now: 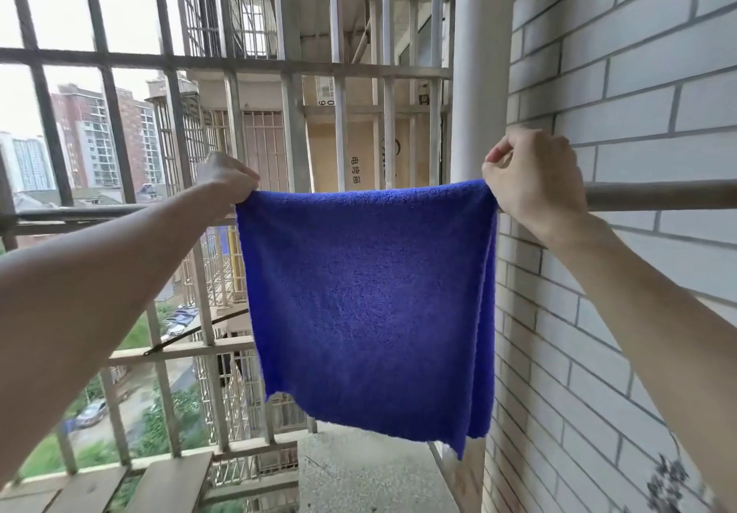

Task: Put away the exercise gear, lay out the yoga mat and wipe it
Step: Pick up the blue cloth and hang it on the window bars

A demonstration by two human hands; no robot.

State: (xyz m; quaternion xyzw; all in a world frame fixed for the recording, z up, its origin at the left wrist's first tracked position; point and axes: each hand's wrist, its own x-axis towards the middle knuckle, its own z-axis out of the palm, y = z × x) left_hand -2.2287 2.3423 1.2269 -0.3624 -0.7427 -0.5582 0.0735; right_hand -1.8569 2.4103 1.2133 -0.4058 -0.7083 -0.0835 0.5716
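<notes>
A: Where is the wiping cloth right now?

B: The blue fluffy microfibre cloth (367,305) hangs spread flat in front of the person. Its top edge is stretched level between 2 hands, and the rest drops free to an uneven lower hem, with the right bottom corner hanging lowest.

A: And the grips?

B: The left hand (225,177) pinches the top left corner, fingers curled tight around the fabric. The right hand (526,173) is closed on the top right corner in the same way, knuckles up.

A: Is it resting on anything?

B: Its top edge runs along the line of a grey horizontal metal rail (658,195), which shows bare to the right of the right hand and again behind the left forearm. I cannot tell whether the cloth is draped over that rail or only held against it, because the fabric hides that stretch.

A: What surrounds it?

B: A white round upright pipe (480,73) stands just behind the right corner, beside a white brick-pattern tile wall (638,53). A grey metal window grille (175,61) fills the left and centre, with brown cardboard boxes (323,145) beyond its bars and tall apartment blocks (91,133) far off. Below the cloth lies a grey concrete ledge (359,472), with pale wooden slats (171,480) at the lower left
</notes>
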